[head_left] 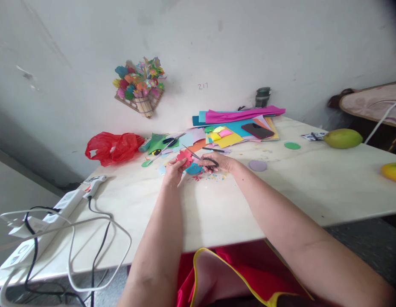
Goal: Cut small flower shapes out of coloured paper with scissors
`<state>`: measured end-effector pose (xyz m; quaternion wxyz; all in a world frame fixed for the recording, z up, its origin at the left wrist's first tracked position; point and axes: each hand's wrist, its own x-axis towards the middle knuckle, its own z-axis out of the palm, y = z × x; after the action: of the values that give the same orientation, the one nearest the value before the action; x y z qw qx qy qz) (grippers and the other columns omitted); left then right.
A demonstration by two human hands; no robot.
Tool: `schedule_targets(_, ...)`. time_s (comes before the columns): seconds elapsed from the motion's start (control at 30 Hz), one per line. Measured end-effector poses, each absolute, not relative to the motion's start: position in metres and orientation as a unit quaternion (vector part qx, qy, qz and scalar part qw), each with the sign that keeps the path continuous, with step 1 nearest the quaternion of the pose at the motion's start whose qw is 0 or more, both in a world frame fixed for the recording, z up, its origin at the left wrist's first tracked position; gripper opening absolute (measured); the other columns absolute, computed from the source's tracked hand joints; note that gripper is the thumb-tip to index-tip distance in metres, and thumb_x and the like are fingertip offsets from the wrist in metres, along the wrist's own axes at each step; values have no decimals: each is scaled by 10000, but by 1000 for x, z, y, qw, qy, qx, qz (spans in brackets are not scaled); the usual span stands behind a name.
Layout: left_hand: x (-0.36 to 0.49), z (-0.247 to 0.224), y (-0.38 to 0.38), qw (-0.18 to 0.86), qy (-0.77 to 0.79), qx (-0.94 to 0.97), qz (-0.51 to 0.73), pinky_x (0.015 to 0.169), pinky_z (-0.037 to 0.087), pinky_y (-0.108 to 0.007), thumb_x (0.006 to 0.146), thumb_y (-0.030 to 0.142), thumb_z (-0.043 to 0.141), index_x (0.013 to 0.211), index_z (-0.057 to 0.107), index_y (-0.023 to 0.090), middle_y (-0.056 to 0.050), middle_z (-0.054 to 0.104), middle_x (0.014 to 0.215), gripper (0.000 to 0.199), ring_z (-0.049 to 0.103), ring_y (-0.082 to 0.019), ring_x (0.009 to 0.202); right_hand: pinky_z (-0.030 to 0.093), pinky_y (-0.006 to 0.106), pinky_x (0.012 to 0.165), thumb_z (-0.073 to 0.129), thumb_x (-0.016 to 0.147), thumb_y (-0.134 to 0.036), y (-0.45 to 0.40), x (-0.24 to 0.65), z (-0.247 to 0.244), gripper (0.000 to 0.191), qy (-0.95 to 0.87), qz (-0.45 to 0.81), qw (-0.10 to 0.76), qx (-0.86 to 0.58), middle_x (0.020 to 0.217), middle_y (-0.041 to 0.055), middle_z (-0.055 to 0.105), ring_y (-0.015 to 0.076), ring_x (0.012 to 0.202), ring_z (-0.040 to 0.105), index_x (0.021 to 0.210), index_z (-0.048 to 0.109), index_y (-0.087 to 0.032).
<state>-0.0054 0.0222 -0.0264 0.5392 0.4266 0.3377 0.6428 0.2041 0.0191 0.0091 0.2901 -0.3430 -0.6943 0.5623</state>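
Closest to me, a red garment with yellow trim [265,273] covers the person's lap at the edge of the white counter [214,213]. To the left lies a white power strip [68,200], with a white cable [130,243] looping beside it.

Farther in, the left hand [175,169] pinches a red paper flower [184,157] between thumb and fingers, holding it just above the counter. The right hand [222,162] is closed around the handles of black-handled scissors [190,152], their blades parted near the flower's edge. Around and below the hands are a blue paper disc [194,169] and small coloured paper scraps [217,176]. A lilac paper disc [257,165] lies to the right.

Beyond them are a dark pen [214,150], a second pair of scissors [168,140] and a crumpled red plastic bag [111,147]. A green paper disc [292,146] lies over to the right, near a greenish mango [343,138]. A smartphone [257,131] rests on stacked coloured sheets, with folded magenta paper [243,114] behind it. At the back stands a dark tumbler [263,97]; a bouquet of craft flowers [140,85] hangs on the wall [281,51].
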Motion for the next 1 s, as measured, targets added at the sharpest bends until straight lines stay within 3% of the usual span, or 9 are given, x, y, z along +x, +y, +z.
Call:
schedule_targets(0.77,-3,-25,20,547,354,422,631,798,616,-414,528,226,898,693,703,147,-41,719,700,268,693,-182,662,258,146,305,645,909,-338,18,202,9,319,-701,551,301,-339,509,-14,590,48,358,457,669,555,-148)
schedule_targets(1.0,-3,-24,18,555,366,455,592,599,582,-297,545,299,929,713,696,151,-32,708,660,323,690,-174,587,250,155,310,682,863,-327,17,201,10,273,-697,549,303,-347,493,-31,572,56,357,465,687,573,-150)
